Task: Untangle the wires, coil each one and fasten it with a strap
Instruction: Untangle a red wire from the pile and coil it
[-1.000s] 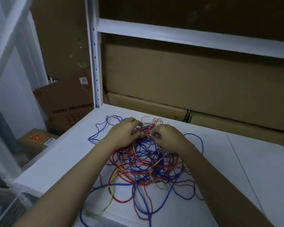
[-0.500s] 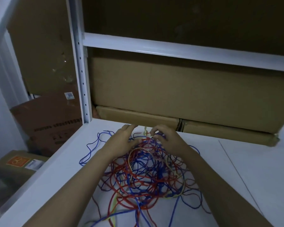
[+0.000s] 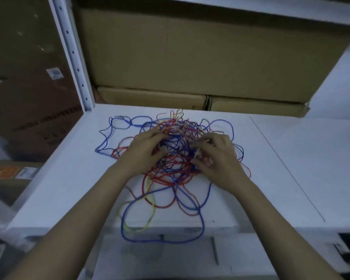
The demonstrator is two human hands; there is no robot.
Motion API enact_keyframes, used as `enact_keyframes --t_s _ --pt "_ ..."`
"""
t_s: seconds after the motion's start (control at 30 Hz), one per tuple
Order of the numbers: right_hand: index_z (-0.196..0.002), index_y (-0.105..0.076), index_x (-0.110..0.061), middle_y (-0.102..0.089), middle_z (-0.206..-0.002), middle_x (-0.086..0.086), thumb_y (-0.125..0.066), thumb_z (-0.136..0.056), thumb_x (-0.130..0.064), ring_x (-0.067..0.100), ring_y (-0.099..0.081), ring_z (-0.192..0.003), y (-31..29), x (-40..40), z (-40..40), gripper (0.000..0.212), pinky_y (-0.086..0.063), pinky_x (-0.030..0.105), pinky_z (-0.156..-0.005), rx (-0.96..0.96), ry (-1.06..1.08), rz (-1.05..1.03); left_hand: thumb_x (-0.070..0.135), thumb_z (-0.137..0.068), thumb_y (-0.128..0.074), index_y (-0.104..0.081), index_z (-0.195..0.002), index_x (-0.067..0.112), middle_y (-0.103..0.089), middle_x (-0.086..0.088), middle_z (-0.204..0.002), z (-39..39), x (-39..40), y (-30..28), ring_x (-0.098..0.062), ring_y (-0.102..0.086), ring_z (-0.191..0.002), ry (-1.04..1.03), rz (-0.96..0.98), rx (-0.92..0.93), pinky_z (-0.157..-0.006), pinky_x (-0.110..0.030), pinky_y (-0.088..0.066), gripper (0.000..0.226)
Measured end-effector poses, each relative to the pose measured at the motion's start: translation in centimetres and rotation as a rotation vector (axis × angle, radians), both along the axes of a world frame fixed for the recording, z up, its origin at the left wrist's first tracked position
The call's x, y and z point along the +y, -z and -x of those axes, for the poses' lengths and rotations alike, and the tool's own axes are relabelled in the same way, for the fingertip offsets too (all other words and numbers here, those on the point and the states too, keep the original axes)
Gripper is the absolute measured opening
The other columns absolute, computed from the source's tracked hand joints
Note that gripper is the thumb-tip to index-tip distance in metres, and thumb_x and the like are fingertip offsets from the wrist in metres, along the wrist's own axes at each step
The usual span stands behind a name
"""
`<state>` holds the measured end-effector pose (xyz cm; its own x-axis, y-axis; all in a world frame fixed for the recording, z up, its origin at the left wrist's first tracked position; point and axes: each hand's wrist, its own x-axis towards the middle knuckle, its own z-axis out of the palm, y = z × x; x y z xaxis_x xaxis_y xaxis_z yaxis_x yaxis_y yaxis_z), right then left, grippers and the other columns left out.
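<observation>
Looking down from my head, I see a white shelf board [image 3: 69,178] under my arms, its front edge just below my forearms. A thin seam runs across the board well to the right of my right hand. Beyond my fingertips, flat cardboard boxes [image 3: 190,57] are stacked against the back, two thinner ones lying under a big one. Up and to the left of my left hand stands a white perforated upright post [image 3: 77,63], and past it, lower down off the board, more brown cartons [image 3: 28,110] sit in dim light.

The tangle of wires [image 3: 178,158] lies on the board between and under my hands: red, blue and yellow-green strands knotted together. Blue loops spread out to the left of my left hand, and one long blue loop with a yellow-green one hangs over the front edge near my forearms.

My left hand [image 3: 143,152] lies palm down on the left side of the heap, fingers loosely bent and reaching into the strands. My right hand [image 3: 216,158] rests on the right side, thumb and fingers curled inward among the wires; the picture is blurred, so I cannot tell whether either hand actually pinches a strand.
</observation>
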<state>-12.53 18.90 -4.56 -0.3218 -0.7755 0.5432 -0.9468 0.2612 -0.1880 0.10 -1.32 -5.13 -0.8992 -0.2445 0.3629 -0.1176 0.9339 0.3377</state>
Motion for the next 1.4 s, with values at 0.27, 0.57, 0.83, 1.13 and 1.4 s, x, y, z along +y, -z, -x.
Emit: enact_keyframes --t_s 0.27,0.57,0.83,1.13,1.4 --pt "-0.106 -0.069 -0.015 -0.061 -0.11 0.006 -0.061 -0.081 -0.044 0.027 -0.052 -0.099 3.8 -0.9 -3.7 0.039 -0.041 0.04 -0.08 0.094 -0.137 -0.255 0.037 -0.088 -0.051 -0.064 -0.119 0.011 -0.057 -0.011 -0.128 -6.6 0.6 3.4 -0.032 -0.055 -0.115 -0.023 0.01 0.058 -0.093 -0.047 -0.048 0.042" --pt "-0.124 -0.059 -0.016 -0.058 -0.118 0.004 -0.059 -0.093 -0.032 0.024 -0.048 -0.112 2.4 -4.3 -3.5 0.035 -0.04 0.033 -0.088 0.037 -0.22 -0.442 0.07 -0.077 -0.047 -0.058 -0.128 0.02 -0.052 0.001 -0.134 -11.1 2.0 3.9 -0.022 -0.048 -0.121 -0.249 -0.156 0.009 -0.098 -0.028 -0.036 0.072" --pt "-0.121 -0.06 -0.011 -0.06 -0.116 0.008 -0.056 -0.095 -0.023 0.025 -0.052 -0.112 1.4 -5.1 0.0 0.028 -0.046 0.036 -0.087 -0.002 -0.049 -0.29 0.04 -0.088 -0.063 -0.062 -0.117 0.024 -0.061 0.004 -0.114 -9.6 4.3 3.6 -0.016 -0.058 -0.101 -0.303 -0.221 -0.338 -0.08 -0.027 -0.047 0.033" --pt "-0.116 -0.064 -0.015 -0.058 -0.111 0.005 -0.064 -0.089 -0.036 0.021 -0.051 -0.104 -2.0 -7.0 0.1 0.034 -0.044 0.032 -0.083 -0.078 -0.231 -0.454 0.018 -0.093 -0.053 -0.069 -0.106 0.02 -0.063 0.0 -0.107 -7.3 -0.6 2.4 -0.021 -0.058 -0.102 -0.453 -0.093 -0.19 -0.076 -0.03 -0.046 0.021" --pt "-0.096 -0.069 -0.007 -0.064 -0.094 0.011 -0.057 -0.09 -0.047 0.027 -0.057 -0.092 -1.9 -15.2 -1.8 0.042 -0.043 0.031 -0.072 -0.058 -0.078 -0.43 0.034 -0.079 -0.075 -0.072 -0.086 0.015 -0.068 0.004 -0.089 -8.4 -3.0 0.9 -0.01 -0.062 -0.079 -0.326 -0.364 -0.149 -0.077 -0.033 -0.052 0.02"
